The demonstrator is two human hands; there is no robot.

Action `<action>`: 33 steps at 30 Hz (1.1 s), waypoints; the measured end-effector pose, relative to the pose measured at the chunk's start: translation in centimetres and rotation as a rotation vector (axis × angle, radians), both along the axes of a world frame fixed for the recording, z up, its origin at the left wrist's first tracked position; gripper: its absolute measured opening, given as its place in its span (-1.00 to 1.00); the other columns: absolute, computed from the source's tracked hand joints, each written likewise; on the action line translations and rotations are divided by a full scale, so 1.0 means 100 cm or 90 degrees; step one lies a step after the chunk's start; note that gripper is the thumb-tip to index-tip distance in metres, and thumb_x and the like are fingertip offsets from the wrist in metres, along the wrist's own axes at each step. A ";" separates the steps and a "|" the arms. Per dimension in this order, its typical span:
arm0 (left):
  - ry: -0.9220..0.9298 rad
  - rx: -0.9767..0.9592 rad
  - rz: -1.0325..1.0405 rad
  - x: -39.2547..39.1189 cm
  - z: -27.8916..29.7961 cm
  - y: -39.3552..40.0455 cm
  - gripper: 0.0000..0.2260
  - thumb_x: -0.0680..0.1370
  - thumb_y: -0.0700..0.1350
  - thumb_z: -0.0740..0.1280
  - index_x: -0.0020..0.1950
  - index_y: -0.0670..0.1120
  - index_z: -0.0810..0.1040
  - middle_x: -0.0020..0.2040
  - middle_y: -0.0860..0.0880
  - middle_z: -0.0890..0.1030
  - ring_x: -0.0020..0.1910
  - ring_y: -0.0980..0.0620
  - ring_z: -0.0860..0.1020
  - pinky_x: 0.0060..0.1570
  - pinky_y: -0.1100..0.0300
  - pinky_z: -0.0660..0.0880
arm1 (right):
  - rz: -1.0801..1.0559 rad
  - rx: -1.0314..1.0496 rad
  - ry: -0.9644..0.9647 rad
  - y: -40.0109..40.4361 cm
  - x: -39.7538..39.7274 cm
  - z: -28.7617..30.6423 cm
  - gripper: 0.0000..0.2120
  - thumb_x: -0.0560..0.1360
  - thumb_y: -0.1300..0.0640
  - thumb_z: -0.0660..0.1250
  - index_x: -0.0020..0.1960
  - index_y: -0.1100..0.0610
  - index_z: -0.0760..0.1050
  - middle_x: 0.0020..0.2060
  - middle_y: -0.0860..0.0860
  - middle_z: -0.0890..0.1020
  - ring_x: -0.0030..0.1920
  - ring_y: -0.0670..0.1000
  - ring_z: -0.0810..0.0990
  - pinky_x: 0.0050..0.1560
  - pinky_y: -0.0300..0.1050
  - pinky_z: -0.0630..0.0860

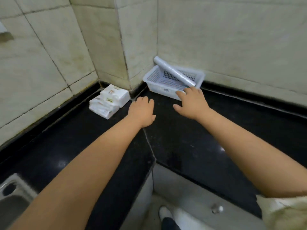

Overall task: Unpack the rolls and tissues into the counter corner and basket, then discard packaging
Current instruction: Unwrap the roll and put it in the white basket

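tissues stacked in counter corner | roll propped across basket | left hand, right hand spread, empty (right touches basket) | packaging unseen, discard seems left

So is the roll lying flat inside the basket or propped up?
Propped: the roll lies tilted across the white basket, its far end above the back corner rim, its near end by the right hand.

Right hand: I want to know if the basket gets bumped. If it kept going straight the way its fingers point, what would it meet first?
Probably the white basket: the right hand has fingertips at its near rim, with the roll just beyond.
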State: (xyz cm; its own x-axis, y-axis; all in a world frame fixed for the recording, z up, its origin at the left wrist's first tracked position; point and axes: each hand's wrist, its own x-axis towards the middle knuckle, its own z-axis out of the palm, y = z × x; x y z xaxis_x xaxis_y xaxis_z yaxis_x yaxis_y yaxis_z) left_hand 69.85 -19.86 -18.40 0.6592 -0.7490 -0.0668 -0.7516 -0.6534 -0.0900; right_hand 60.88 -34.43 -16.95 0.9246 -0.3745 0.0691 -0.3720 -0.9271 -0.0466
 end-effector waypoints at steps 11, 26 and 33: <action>0.072 0.015 -0.413 -0.260 0.015 -0.154 -0.45 0.54 0.10 0.22 0.44 -0.15 0.22 0.39 -0.16 0.33 0.36 -0.16 0.31 0.26 -0.04 0.38 | -0.434 0.067 0.045 -0.061 -0.329 -0.001 -0.49 0.52 -0.07 0.16 0.38 0.16 0.28 0.36 0.19 0.37 0.45 0.22 0.18 0.41 0.11 0.17; 0.074 0.051 -0.642 -0.606 0.005 -0.314 -0.52 0.57 0.07 0.17 0.42 -0.12 0.24 0.38 -0.15 0.35 0.38 -0.15 0.30 0.28 -0.04 0.36 | -0.695 0.117 0.017 -0.144 -0.696 -0.014 -0.58 0.49 -0.04 0.19 0.24 0.20 0.41 0.20 0.19 0.50 0.24 0.20 0.39 0.26 0.03 0.35; 0.064 0.099 -0.629 -0.656 -0.019 -0.363 -0.55 0.58 0.05 0.17 0.42 -0.09 0.25 0.39 -0.12 0.34 0.37 -0.13 0.30 0.25 -0.02 0.37 | -0.738 0.137 -0.012 -0.198 -0.783 -0.025 -0.53 0.51 -0.02 0.18 0.35 0.18 0.33 0.26 0.15 0.48 0.30 0.17 0.37 0.33 0.03 0.33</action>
State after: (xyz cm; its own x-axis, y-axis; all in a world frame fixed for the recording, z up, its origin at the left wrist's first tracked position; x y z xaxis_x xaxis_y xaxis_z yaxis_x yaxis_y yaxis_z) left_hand 4.23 -56.11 -20.30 -0.2675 -0.9355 -0.2309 -0.9592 0.2812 -0.0280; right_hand -17.43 -54.22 -19.41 0.0240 -0.9958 -0.0884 -0.9844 -0.0081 -0.1760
